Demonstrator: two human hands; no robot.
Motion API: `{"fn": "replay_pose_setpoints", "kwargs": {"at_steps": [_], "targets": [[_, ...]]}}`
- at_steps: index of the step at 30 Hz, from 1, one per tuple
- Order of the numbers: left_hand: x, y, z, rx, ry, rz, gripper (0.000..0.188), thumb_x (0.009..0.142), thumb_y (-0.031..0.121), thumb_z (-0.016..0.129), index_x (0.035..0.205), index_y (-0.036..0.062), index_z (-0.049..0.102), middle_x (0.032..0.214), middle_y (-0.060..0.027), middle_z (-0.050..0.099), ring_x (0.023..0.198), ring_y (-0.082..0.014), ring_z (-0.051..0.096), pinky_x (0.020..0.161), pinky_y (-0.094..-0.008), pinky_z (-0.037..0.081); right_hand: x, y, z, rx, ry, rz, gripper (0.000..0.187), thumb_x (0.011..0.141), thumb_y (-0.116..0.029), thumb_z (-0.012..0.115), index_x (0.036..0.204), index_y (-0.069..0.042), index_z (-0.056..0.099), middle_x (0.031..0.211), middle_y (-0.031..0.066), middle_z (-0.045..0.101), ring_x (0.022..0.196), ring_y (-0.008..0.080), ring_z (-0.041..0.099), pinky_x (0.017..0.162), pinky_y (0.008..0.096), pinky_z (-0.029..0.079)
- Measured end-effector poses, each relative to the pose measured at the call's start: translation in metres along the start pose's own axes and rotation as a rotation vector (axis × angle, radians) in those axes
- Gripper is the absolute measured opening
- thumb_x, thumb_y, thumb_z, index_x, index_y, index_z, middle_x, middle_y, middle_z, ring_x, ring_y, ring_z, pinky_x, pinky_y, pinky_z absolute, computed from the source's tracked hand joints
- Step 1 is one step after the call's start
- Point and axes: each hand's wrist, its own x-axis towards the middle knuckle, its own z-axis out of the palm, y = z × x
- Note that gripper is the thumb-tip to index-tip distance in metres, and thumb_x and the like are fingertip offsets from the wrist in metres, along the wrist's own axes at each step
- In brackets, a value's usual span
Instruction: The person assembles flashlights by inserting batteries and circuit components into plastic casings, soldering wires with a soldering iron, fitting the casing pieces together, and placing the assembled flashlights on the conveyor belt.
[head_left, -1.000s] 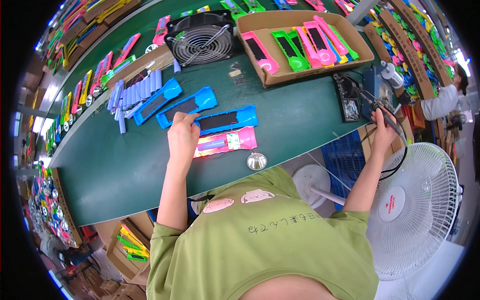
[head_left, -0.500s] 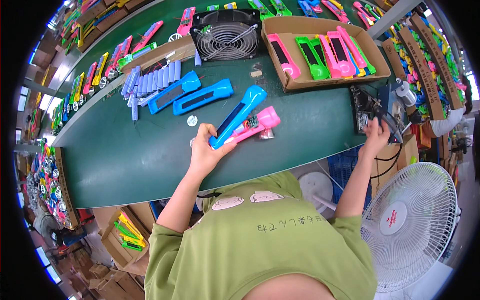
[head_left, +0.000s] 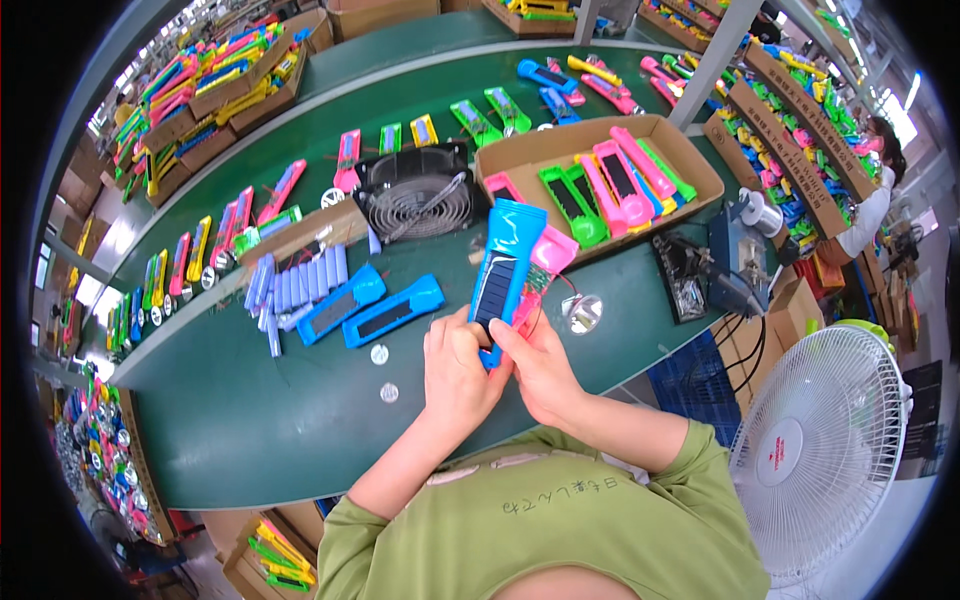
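Both my hands meet over the near part of the table on a blue flashlight shell [head_left: 497, 280], its dark solar panel facing up. My left hand [head_left: 458, 370] is closed round the lower left edge of this shell. From the other side my right hand [head_left: 543, 375] grips it, thumb pressed by the panel's lower end. Behind the blue shell lies a pink flashlight shell [head_left: 553, 250] with a green circuit board [head_left: 538, 283], partly covered. A wire leads toward a shiny round reflector [head_left: 582, 315] on the table. My fingers' undersides are hidden.
Left of my hands lie two blue shells [head_left: 393, 312] and several purple battery cells [head_left: 312, 280]. A black cooling fan [head_left: 415, 195] and a cardboard box [head_left: 690, 150] of shells stand behind. Soldering equipment [head_left: 740, 260] is at right; a white fan [head_left: 820, 450] stands beside me.
My right hand has moved left from the soldering equipment to the shells. The blue shell has turned more upright, panel up. The whole view has tilted upward.
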Motion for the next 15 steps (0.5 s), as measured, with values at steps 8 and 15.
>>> {"fn": "replay_pose_setpoints", "kwargs": {"at_steps": [8, 15], "targets": [[0.097, 0.060, -0.108, 0.070, -0.474, 0.389, 0.057, 0.059, 0.011, 0.073, 0.111, 0.0080, 0.051, 0.125, -0.0236, 0.041, 0.105, -0.0390, 0.046, 0.086, -0.0424, 0.039, 0.158, -0.104, 0.009, -0.332, -0.057, -0.181, 0.033, 0.086, -0.023, 0.056, 0.110, -0.001, 0.049, 0.093, 0.0062, 0.058, 0.078, 0.0138, 0.058, 0.069, 0.0284, 0.049], [0.130, 0.076, -0.094, -0.422, 0.047, 0.690, 0.044, 0.062, 0.024, 0.075, 0.101, 0.0075, 0.064, 0.107, -0.0116, 0.057, 0.089, -0.0225, 0.055, 0.074, -0.0288, 0.048, 0.401, -0.197, -0.070, -0.860, 0.070, -0.236, 0.034, 0.082, -0.021, 0.058, 0.110, -0.002, 0.053, 0.095, 0.0070, 0.059, 0.083, 0.0155, 0.055, 0.077, 0.0319, 0.042]]}}
